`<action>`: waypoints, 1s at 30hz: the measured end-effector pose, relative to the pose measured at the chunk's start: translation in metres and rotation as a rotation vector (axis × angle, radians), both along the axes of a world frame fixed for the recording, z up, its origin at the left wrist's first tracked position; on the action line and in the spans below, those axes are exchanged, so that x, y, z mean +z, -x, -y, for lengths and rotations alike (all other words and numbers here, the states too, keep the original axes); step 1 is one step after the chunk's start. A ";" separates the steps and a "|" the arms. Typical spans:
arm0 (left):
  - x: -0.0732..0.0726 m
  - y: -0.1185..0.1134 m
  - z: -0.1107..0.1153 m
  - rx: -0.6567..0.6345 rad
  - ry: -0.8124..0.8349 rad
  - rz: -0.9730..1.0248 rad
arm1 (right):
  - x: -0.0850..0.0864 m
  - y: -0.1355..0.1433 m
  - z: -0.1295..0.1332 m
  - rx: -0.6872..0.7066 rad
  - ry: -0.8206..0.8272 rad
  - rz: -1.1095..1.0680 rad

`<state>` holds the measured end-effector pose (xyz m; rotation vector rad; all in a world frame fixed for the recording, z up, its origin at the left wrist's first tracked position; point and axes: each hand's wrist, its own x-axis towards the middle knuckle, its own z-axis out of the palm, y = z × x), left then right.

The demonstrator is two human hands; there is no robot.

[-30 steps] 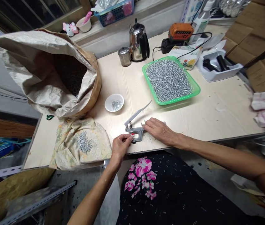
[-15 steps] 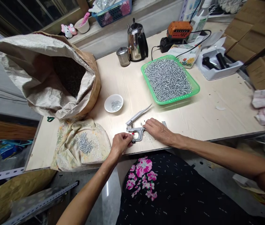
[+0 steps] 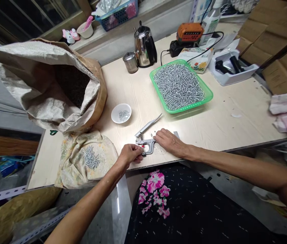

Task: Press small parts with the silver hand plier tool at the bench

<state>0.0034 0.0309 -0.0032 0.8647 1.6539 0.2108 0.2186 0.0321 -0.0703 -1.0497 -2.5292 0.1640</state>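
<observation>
A pair of grey snap pliers (image 3: 148, 141) lies at the table's front edge, its upper handle raised, with a spring and a small red part at the jaws. My right hand (image 3: 170, 143) is closed over the lower handle, whose grey end shows beyond the knuckles. Thumb and fingers of my left hand (image 3: 130, 154) are pinched together right at the jaws; whatever they hold is too small to make out. Behind the pliers stands a white bowl (image 3: 115, 117) with small silvery spiral pieces in it. More such pieces (image 3: 91, 158) lie heaped on a patterned cloth (image 3: 107, 149) at the left.
A green basket (image 3: 208, 98) full of silvery pieces stands behind my right hand. A big open sack (image 3: 96, 84) takes up the left of the table (image 3: 138, 86). Along the back are a kettle (image 3: 143, 45), a lidded metal jar (image 3: 130, 62), an orange battery (image 3: 189, 32) and a white tray (image 3: 234, 79).
The view has shifted slightly. Both hands stay at the pliers, the left fingers still pinched by the jaws with only a slight change in pose.
</observation>
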 end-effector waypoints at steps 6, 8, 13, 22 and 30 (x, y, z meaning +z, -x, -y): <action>0.000 0.002 -0.003 -0.082 0.026 -0.034 | -0.002 -0.001 0.000 0.014 0.002 -0.013; -0.001 0.002 -0.002 -0.083 0.007 -0.025 | -0.002 -0.002 0.001 0.018 0.000 -0.019; -0.005 0.003 0.002 -0.064 -0.030 0.012 | -0.001 -0.002 0.000 0.023 0.008 -0.033; -0.008 -0.001 0.005 0.007 -0.033 -0.029 | 0.002 -0.002 -0.006 0.027 0.055 0.010; 0.001 -0.006 0.003 -0.024 -0.003 -0.065 | 0.023 -0.017 -0.037 0.074 0.154 0.007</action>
